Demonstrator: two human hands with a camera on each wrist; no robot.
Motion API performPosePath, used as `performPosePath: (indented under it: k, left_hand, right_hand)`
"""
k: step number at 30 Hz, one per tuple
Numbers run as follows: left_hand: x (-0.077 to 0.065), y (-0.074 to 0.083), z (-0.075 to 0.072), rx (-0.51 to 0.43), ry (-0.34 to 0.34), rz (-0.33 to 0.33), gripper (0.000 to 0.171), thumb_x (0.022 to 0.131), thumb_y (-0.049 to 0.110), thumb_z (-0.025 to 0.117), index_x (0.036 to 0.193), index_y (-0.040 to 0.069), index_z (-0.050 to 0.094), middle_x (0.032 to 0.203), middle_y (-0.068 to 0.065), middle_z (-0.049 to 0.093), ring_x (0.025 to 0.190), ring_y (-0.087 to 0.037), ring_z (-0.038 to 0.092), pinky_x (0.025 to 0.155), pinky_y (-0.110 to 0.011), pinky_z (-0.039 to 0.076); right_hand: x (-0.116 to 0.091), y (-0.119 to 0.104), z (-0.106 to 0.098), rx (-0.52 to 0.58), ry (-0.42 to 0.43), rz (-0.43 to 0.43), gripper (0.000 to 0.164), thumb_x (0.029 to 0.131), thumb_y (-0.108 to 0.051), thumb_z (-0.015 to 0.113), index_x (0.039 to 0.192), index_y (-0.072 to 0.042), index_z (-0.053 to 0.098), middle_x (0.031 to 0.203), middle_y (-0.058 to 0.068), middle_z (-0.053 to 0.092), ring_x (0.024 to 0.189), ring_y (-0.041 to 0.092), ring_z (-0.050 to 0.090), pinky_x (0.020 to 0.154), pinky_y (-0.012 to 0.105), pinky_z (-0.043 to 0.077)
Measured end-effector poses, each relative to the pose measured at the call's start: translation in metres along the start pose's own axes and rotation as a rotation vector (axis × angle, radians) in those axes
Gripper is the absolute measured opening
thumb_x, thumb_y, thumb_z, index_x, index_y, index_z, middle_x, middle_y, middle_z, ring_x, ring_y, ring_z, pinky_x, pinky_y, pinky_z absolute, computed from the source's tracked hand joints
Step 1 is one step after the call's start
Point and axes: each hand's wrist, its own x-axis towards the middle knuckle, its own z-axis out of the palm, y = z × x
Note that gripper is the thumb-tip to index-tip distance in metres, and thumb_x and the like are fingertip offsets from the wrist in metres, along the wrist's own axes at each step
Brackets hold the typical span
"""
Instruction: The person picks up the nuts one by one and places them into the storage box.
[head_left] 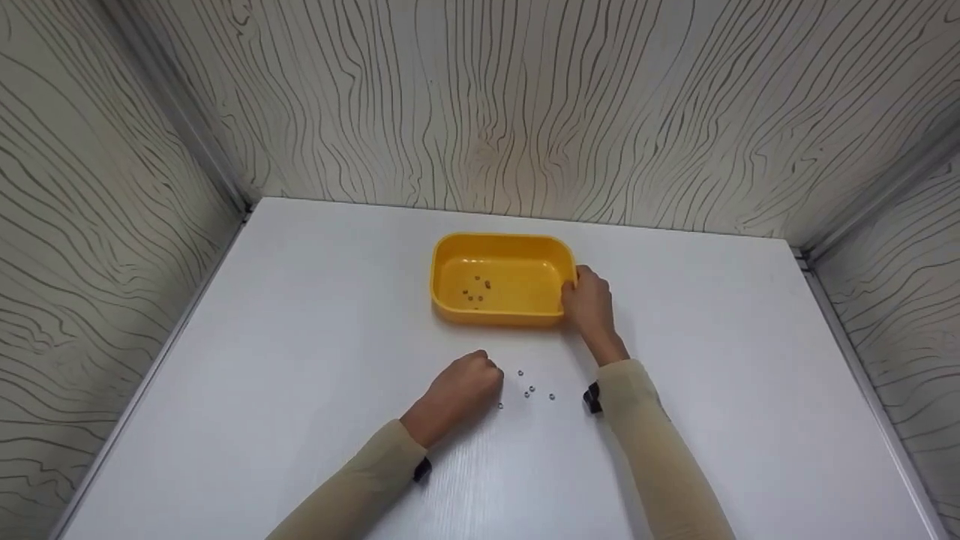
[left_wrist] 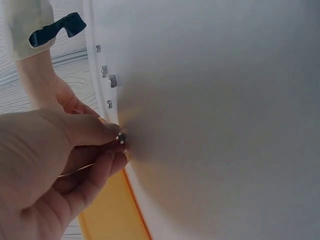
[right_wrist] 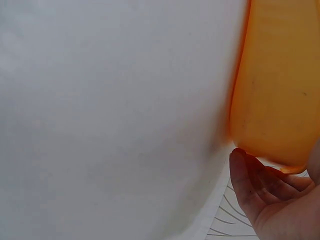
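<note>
A yellow plastic bin (head_left: 525, 289) stands on the white table, with several small metal nuts (head_left: 487, 284) lying in its left half. My right hand (head_left: 590, 304) grips the bin's right end, thumb over the rim and fingers against the outer wall. In front of the bin, my left hand (head_left: 466, 386) is low over the table. The left wrist view shows a small metal nut (left_wrist: 121, 137) pinched between its thumb and fingertips. Just right of that hand, several loose nuts (head_left: 532, 388) lie scattered on the tabletop.
The white table (head_left: 300, 315) is bounded by wood-grain patterned panels (head_left: 480, 112) at the back and both sides. Metal strips (head_left: 172, 112) run up the corners. Each beige sleeve (head_left: 637, 420) has a black strap piece at the wrist.
</note>
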Motion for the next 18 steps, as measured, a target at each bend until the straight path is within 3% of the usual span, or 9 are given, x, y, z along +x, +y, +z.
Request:
performPosePath:
  k: [6, 11, 18]
  left_hand:
    - [0.0023, 0.0023, -0.0024, 0.060, -0.048, 0.014, 0.011, 0.092, 0.010, 0.080, 0.099, 0.015, 0.085, 0.084, 0.001, 0.081, 0.076, -0.012, 0.074, 0.074, -0.021, 0.063]
    - [0.0025, 0.0033, -0.0010, 0.110, -0.019, 0.045, 0.011, 0.091, 0.008, 0.079, 0.095, 0.016, 0.085, 0.080, 0.001, 0.080, 0.073, -0.012, 0.073, 0.071, -0.022, 0.063]
    - [0.0029, 0.0025, 0.0010, 0.110, 0.035, 0.061, 0.019, 0.086, 0.000, 0.077, 0.082, 0.017, 0.084, 0.071, 0.002, 0.076, 0.063, -0.009, 0.064, 0.060, -0.023, 0.059]
  right_hand:
    - [0.0007, 0.0002, 0.0002, 0.008, -0.010, 0.003, 0.040, 0.106, -0.011, 0.048, 0.141, 0.006, 0.055, 0.121, 0.020, 0.070, 0.096, 0.025, 0.062, 0.087, 0.038, 0.055]
    - [0.0006, 0.0001, 0.0002, 0.012, -0.004, 0.007, 0.040, 0.105, -0.011, 0.049, 0.140, 0.006, 0.056, 0.120, 0.021, 0.070, 0.095, 0.026, 0.063, 0.087, 0.038, 0.054]
    - [-0.0005, -0.0018, -0.0009, -0.001, -0.016, 0.015, 0.038, 0.106, -0.011, 0.048, 0.140, 0.005, 0.056, 0.119, 0.019, 0.070, 0.096, 0.025, 0.064, 0.088, 0.037, 0.055]
